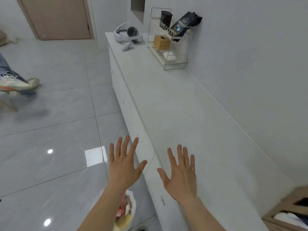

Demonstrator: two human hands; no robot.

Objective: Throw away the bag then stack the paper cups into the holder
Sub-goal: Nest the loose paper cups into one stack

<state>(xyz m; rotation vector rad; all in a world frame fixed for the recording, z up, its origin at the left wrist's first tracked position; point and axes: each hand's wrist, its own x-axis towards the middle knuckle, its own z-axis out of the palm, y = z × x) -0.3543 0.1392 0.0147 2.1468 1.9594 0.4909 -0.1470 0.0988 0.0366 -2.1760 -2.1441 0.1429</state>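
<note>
1. The bin point(125, 212) with its white liner sits on the floor at the foot of the cabinet, partly hidden under your left forearm; it holds crumpled wrappers in red, white and yellow. You cannot pick out from here which of them is the bag.
2. No paper cups or cup holder can be made out in this view.
3. Your left hand point(124, 165) is spread flat, palm down, fingers fanned wide, holding nothing. It hangs over the front edge of the cabinet and the floor.
4. Your right hand point(180, 175) is likewise fully spread and empty, palm down above the cabinet top point(175, 104).
5. The two hands are near each other but apart, thumbs pointing inward.
6. Farther along the cabinet top, against the wall, stands a wire rack point(168, 45) with two dark pouches on its upper shelf, a wooden box point(162, 42) below them, and a small white case on the lowest shelf.
7. Left of the rack lie a white headset point(128, 34) and a white controller point(127, 46).
8. On the tiled floor at far left, another person's sneaker point(18, 84) shows.
</note>
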